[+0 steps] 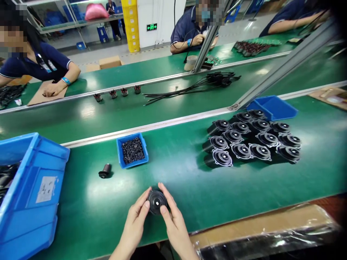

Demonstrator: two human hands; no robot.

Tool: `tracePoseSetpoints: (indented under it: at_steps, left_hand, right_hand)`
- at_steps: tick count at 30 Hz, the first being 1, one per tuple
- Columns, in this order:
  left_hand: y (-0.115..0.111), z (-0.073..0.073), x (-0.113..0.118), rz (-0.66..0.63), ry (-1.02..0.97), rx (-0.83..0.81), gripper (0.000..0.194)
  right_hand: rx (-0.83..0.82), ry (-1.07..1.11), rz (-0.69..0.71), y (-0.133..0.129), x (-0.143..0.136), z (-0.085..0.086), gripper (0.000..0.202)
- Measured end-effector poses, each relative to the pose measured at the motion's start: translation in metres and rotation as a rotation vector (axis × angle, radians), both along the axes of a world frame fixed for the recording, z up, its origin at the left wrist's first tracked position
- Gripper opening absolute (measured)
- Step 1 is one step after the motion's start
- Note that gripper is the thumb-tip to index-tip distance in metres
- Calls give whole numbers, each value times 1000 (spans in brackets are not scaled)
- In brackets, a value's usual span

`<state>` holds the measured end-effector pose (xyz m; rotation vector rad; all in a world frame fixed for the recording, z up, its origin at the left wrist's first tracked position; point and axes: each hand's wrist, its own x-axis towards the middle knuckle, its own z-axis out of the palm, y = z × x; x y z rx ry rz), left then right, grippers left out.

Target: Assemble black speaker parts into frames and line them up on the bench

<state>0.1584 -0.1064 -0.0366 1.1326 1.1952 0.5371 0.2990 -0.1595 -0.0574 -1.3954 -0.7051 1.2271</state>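
Note:
Between my two hands, low over the green bench, is a round black motor housing (157, 203) with a bright metal shaft tip at its centre. My left hand (137, 213) grips its left edge, thumb on the front rim. Around the right edge curl the fingers of my right hand (171, 211), its thumb also on the face. Ahead and to the left lies a small black flanged cylinder (105, 171). Beyond my hands stands a small blue bin (146, 159) of little black rings (132, 150). Several similar black housings (222, 157) stand in rows at the right.
A large blue crate (61, 155) fills the left side. Behind the metal rail (146, 127), small motors (124, 92) and black cables (184, 88) lie on the middle strip. A blue tray (283, 108) sits behind the housings. Co-workers sit across the bench.

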Motion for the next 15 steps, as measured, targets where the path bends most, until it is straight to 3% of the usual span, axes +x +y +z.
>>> tracePoseSetpoints:
  at_steps: [3, 8, 10, 15]
  left_hand:
    - [10, 8, 2, -11, 10, -30, 69]
    - [18, 21, 2, -12, -63, -247, 74]
    - [14, 14, 3, 26, -78, -234, 74]
    - [9, -23, 7, 175, -73, -130, 72]
  right_hand:
    - [-46, 106, -13, 3, 1, 5, 52]
    - [-72, 108, -51, 6, 3, 16, 50]
    - [-64, 10, -51, 4, -2, 16, 47]
    - [6, -126, -184, 9, -19, 4, 49]
